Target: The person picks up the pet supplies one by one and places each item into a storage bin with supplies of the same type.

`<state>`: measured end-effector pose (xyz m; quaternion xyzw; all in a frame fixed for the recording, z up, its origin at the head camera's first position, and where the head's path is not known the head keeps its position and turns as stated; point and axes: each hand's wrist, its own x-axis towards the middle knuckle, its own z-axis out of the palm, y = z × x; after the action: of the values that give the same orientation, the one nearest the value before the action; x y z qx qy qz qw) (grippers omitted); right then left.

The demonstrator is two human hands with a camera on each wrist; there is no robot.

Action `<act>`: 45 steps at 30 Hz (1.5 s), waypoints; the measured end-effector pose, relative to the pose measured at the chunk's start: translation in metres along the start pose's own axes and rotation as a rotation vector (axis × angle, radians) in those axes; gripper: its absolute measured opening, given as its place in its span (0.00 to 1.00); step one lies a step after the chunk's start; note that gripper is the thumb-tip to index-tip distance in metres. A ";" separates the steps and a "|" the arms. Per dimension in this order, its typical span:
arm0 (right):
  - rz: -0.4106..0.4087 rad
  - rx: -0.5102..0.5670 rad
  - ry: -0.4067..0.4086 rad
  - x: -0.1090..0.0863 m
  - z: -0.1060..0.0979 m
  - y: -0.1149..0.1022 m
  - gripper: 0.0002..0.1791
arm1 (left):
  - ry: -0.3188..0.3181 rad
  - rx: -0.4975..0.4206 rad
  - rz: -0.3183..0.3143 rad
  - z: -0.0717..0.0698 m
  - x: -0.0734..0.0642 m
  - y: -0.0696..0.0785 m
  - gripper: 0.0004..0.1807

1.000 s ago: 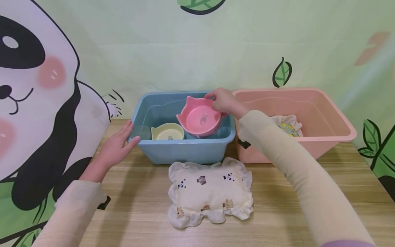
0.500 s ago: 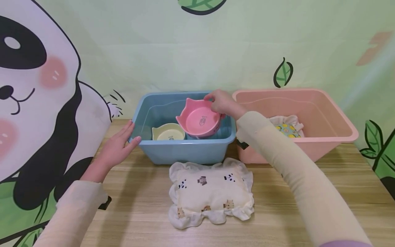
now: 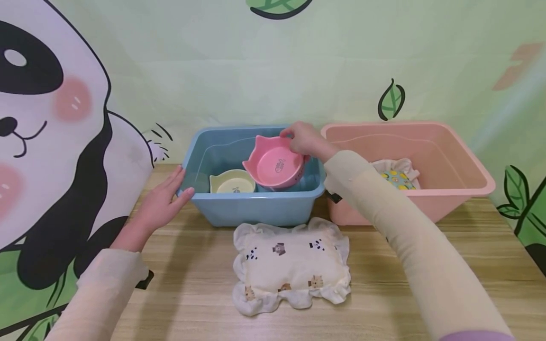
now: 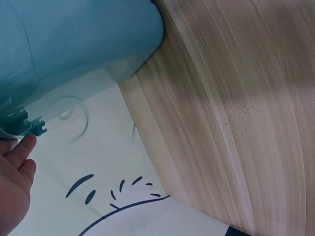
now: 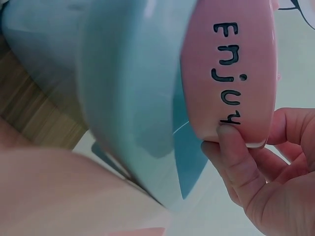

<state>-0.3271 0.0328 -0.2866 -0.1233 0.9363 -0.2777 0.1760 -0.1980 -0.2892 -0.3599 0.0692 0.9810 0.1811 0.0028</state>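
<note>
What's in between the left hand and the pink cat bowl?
In the head view, the blue tub's left wall and the cream bowl lie between the left hand and the pink bowl.

Pink bowl [image 5: 230, 73] in right grip [image 5: 280, 196]

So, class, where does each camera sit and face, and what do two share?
Head: on the head, facing forward and down at blue bin and pink bin; left hand, right hand, sleeves visible.
Left wrist: on that wrist, facing blue bin and table; part of left hand shows.
Right wrist: on that wrist, facing the lettered pink bowl; right hand shows.
Shared: head and right wrist show the pink bowl.
</note>
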 end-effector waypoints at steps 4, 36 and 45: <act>-0.016 -0.028 0.005 0.001 -0.001 -0.003 0.27 | 0.004 0.007 -0.004 0.000 -0.001 0.000 0.40; -0.047 -0.042 0.024 0.012 0.003 -0.019 0.25 | 0.018 0.021 -0.010 -0.005 -0.004 0.004 0.39; -0.032 0.002 0.027 0.014 0.001 -0.019 0.25 | 0.019 0.021 -0.007 -0.006 -0.001 0.006 0.41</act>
<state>-0.3368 0.0120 -0.2799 -0.1344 0.9362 -0.2829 0.1591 -0.1959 -0.2856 -0.3524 0.0639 0.9831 0.1713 -0.0066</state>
